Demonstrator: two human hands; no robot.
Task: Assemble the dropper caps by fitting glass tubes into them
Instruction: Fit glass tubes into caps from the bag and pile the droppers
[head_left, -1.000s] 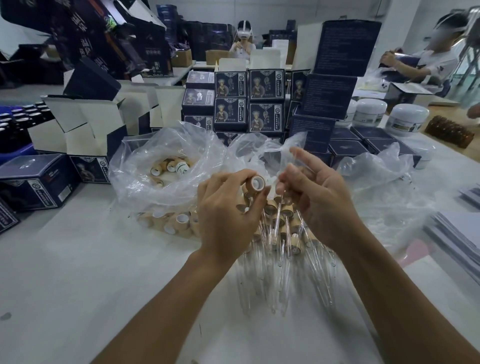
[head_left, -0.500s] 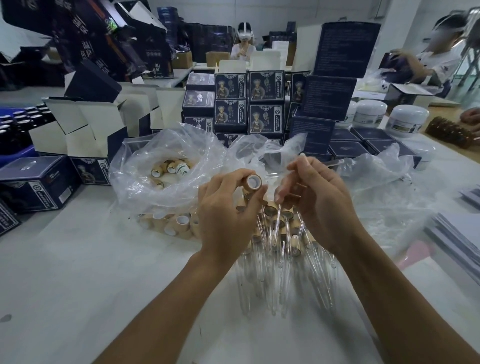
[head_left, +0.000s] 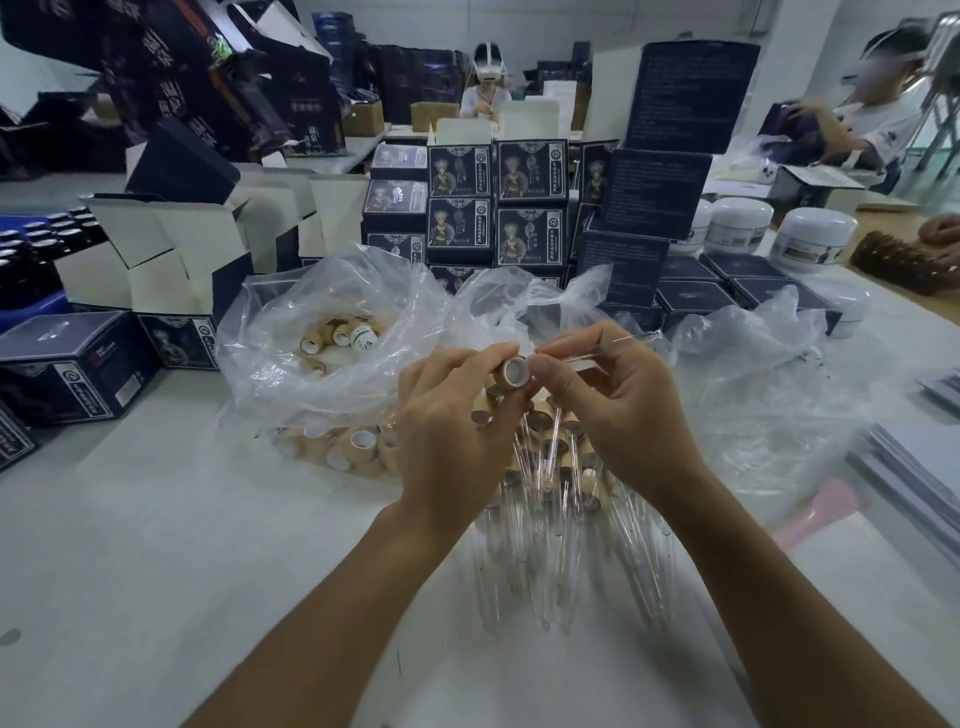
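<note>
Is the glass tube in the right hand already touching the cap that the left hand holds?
Cannot tell. In the head view the glass tube ends near the cap, but the right hand fingertips hide its tip.

Left hand (head_left: 447, 431) gripping a tan dropper cap (head_left: 514, 371), right hand (head_left: 618, 410) pinching a glass tube (head_left: 587, 356) at its 3 o'clock, finished droppers (head_left: 550, 499) heaped on the worktop (head_left: 156, 545) at 6 o'clock

Finished droppers (head_left: 550, 467) are lying under both hands on the table (head_left: 130, 571), a bag of caps (head_left: 332, 343) sitting behind-left, stacked boxes (head_left: 493, 208) standing behind.
</note>
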